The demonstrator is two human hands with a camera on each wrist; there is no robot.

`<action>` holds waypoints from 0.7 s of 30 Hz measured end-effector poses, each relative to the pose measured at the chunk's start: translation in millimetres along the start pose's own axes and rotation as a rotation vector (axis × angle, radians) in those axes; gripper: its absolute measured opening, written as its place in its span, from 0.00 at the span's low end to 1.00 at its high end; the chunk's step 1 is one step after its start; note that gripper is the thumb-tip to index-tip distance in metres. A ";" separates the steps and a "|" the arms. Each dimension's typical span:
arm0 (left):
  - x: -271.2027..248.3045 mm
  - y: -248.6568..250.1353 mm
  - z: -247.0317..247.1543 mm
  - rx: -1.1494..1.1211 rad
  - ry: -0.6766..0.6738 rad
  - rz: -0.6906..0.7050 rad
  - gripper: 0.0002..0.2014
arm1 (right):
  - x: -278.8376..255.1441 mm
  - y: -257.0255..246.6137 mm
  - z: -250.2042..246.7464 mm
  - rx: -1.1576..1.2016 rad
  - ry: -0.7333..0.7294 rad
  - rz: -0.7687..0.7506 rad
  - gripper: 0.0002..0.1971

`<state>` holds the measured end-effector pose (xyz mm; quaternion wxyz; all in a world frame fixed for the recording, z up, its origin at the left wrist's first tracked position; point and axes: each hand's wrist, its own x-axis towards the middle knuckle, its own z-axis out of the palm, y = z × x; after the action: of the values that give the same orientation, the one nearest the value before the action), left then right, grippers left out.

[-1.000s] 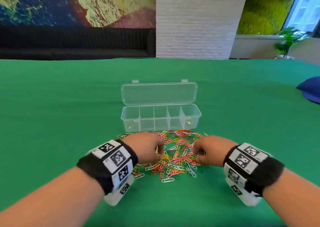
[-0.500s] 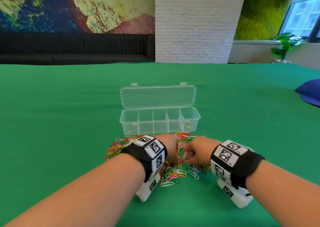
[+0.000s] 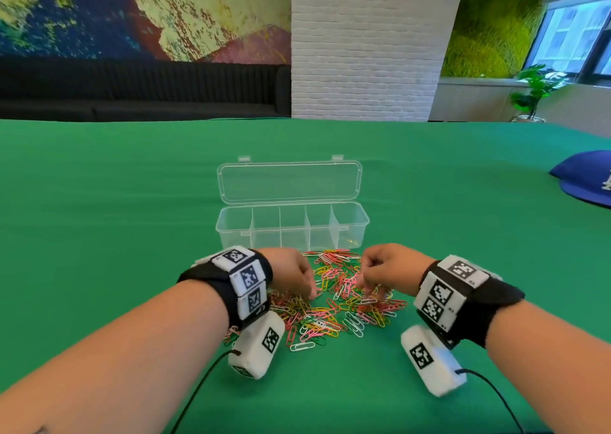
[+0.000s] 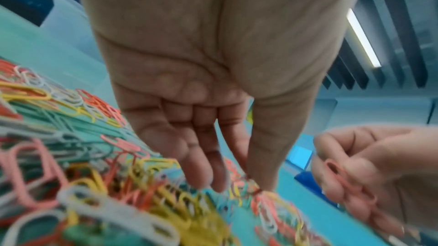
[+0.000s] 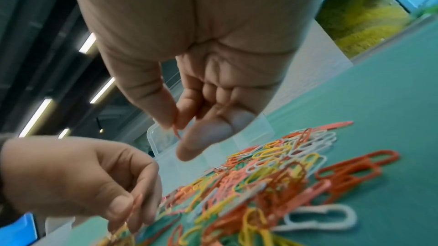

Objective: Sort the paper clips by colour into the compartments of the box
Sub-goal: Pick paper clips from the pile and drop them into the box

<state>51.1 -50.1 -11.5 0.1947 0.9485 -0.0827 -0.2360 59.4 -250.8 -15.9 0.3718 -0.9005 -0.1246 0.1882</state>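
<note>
Both hands over clip pile (image 3: 334, 304) before box (image 3: 292, 227): left hand (image 3: 292, 274) pinches one clip, right hand (image 3: 385, 273) pinches pink clips. Light, springy, tangle-prone; grip one loop end.

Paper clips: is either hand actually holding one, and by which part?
Both. The right hand pinches a pink clip by its upper end, thumb against forefinger; the left hand pinches a second pink clip the same way, though blur hides exactly where.
</note>
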 end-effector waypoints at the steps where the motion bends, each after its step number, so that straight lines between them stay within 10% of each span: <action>1: 0.2 -2.7 -3.3 -0.087 -0.009 0.009 0.03 | 2.9 0.7 -2.0 0.108 -0.021 0.018 0.12; 6: 3.5 -12.0 -12.1 -0.700 -0.065 0.035 0.11 | 20.2 3.6 -2.6 0.343 -0.089 0.126 0.14; 12: 6.5 -17.5 -21.0 -0.824 -0.078 -0.001 0.16 | 32.4 -2.0 -5.2 0.323 -0.096 0.274 0.14; 17: -4.2 -12.5 -19.8 -0.615 -0.056 0.000 0.09 | 25.3 -15.1 -1.5 -0.377 -0.054 0.088 0.03; 21: -7.7 -7.6 -11.2 -0.036 0.028 0.017 0.11 | 15.5 -22.2 7.3 -0.594 -0.040 -0.013 0.06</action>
<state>50.2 -37.6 -2.2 0.2152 0.9472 -0.0837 -0.2223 68.3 -225.2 -8.6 0.0907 -0.9651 -0.1871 0.1590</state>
